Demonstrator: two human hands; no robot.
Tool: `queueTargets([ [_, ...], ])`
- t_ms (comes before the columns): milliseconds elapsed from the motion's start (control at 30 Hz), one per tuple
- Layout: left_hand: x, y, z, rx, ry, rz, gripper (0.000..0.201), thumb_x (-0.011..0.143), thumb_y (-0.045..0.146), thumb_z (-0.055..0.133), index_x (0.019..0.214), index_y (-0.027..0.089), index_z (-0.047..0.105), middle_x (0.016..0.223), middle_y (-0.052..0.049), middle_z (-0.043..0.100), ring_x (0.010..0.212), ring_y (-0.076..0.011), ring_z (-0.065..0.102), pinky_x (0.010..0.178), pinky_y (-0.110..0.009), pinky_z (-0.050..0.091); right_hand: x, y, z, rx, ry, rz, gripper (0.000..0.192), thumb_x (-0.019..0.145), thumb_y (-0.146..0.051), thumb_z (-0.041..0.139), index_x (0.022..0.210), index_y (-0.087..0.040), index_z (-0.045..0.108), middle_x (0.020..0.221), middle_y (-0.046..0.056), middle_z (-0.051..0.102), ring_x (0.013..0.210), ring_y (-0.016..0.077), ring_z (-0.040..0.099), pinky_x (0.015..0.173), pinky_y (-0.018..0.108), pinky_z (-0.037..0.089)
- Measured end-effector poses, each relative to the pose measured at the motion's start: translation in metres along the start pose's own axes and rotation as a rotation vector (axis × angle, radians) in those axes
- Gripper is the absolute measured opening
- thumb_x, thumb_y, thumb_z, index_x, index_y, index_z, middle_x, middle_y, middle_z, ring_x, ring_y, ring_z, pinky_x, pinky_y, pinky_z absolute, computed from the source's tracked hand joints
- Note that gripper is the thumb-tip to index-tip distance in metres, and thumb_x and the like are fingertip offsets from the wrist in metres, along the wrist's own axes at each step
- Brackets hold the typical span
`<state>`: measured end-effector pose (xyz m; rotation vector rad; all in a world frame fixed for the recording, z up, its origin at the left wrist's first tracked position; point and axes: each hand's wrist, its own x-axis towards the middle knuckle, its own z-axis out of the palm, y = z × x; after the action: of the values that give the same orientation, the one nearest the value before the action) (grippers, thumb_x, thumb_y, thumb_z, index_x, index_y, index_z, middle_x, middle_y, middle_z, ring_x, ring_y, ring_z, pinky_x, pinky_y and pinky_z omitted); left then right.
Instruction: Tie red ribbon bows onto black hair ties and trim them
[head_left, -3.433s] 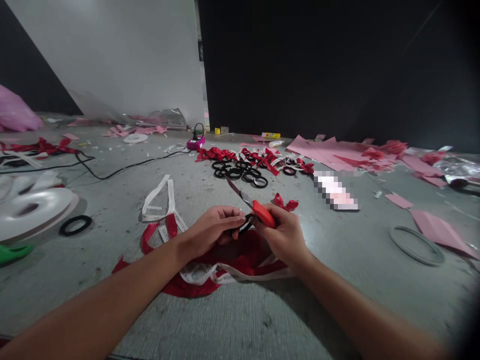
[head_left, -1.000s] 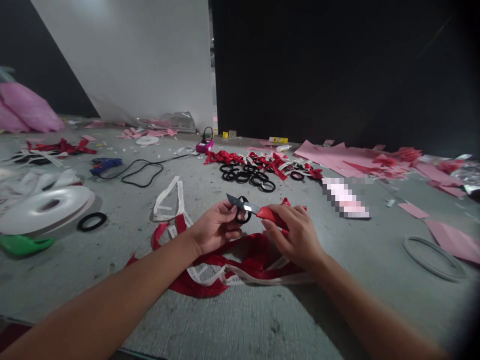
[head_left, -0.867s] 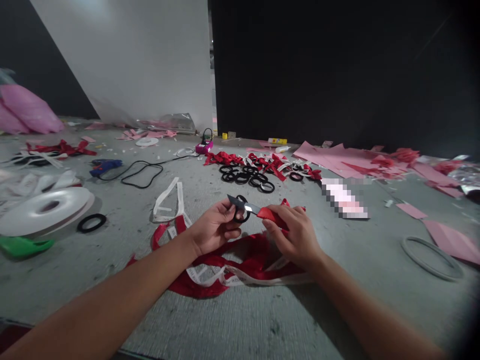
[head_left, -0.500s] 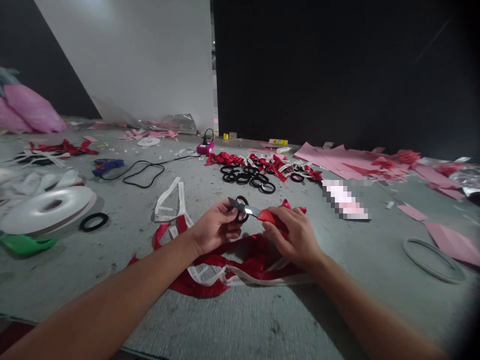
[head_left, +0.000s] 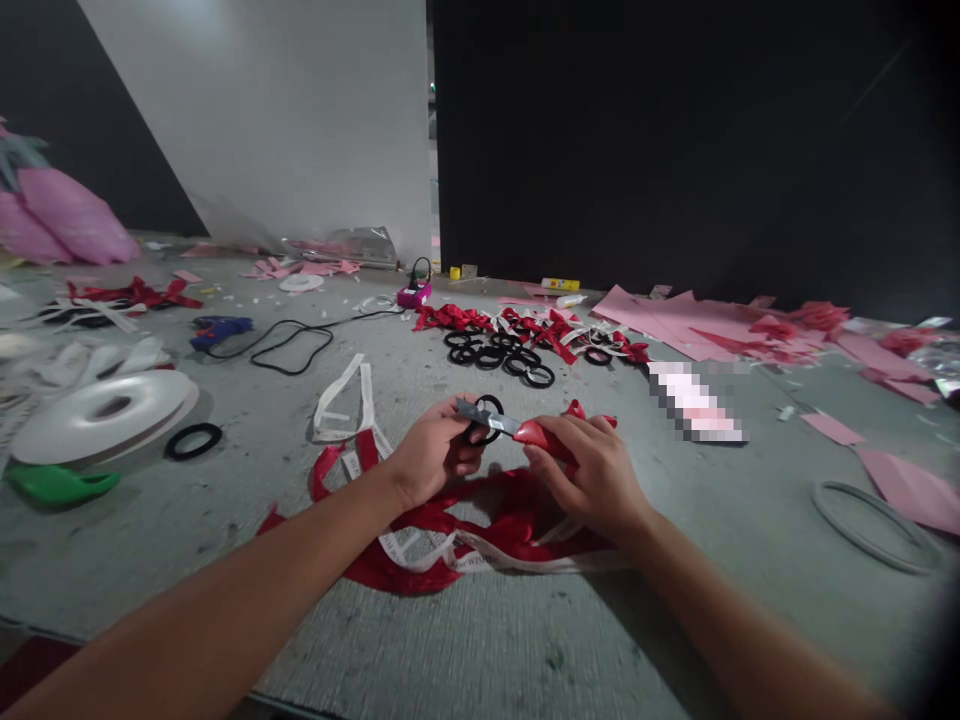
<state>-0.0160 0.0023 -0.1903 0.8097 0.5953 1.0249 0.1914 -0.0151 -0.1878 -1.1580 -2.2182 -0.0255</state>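
Observation:
My left hand (head_left: 439, 455) is closed around a black ring (head_left: 491, 420), pinching its left side between thumb and fingers. My right hand (head_left: 592, 465) grips red-handled scissors (head_left: 499, 420), whose blades lie together across the ring and point left toward my left fingers. Part of the handle is hidden under my right fingers. Below both hands, loops of red ribbon (head_left: 420, 578) lie tangled with white printed ribbon (head_left: 491, 560) on the grey surface. More white ribbon (head_left: 366, 390) forms a loop beyond my left wrist.
Ahead lies a pile of black rings (head_left: 538, 376) with red and white bows. Left are a white ribbon spool (head_left: 150, 395), a loose black ring (head_left: 193, 441), a green object (head_left: 64, 484) and a corded blue glue gun (head_left: 221, 330). Pink sheets (head_left: 667, 320) and a grey hoop (head_left: 874, 548) lie right.
The scissors' blades have turned slightly over the ring. Both hands keep their grips in nearly the same place; the whole view has shifted a little to the right.

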Motion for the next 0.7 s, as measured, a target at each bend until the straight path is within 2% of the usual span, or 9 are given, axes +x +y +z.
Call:
queueTargets([
  [167,-0.0004,0.0001,-0.001,-0.086,-0.057,-0.018,0.013,0.078,0.015,0.059,0.075,0.018,0.047,0.062,0.004,0.039,0.046,-0.0064,0.036,0.041,-0.017,0.026,-0.0004,-0.0015,-0.0006,-0.035,0.008,-0.018,0.026,0.093,-0.038,0.049,0.106,-0.019,0.061,0.084,0.005,0.068,0.073,0.0197,0.058,0.072,0.036,0.036],
  [333,0.0017,0.0005,-0.0023,-0.117,-0.05,0.008,0.015,0.079,0.016,0.059,0.073,0.018,0.047,0.06,0.004,0.039,0.044,-0.006,0.033,0.041,-0.017,0.026,-0.0004,0.0033,-0.0075,-0.141,0.058,-0.035,0.025,0.091,-0.038,0.052,0.104,-0.019,0.062,0.08,0.005,0.066,0.071,0.0202,0.059,0.075,0.038,0.036],
  [500,0.0016,0.0007,-0.0013,-0.04,-0.052,0.066,0.021,0.083,0.023,0.06,0.071,0.019,0.044,0.06,0.005,0.038,0.044,-0.006,0.033,0.04,-0.017,0.024,-0.0012,0.0018,-0.0086,-0.135,0.073,-0.027,0.025,0.091,-0.038,0.052,0.102,-0.019,0.062,0.079,0.004,0.066,0.071,0.0204,0.06,0.074,0.038,0.036],
  [700,-0.002,-0.0048,0.0023,0.063,-0.029,0.019,0.019,0.078,0.016,0.062,0.074,0.019,0.044,0.061,0.004,0.04,0.045,-0.0054,0.034,0.042,-0.017,0.024,-0.0019,-0.0033,-0.0041,-0.096,0.044,-0.044,0.027,0.092,-0.039,0.051,0.105,-0.018,0.061,0.082,0.005,0.067,0.074,0.0207,0.06,0.074,0.037,0.037],
])
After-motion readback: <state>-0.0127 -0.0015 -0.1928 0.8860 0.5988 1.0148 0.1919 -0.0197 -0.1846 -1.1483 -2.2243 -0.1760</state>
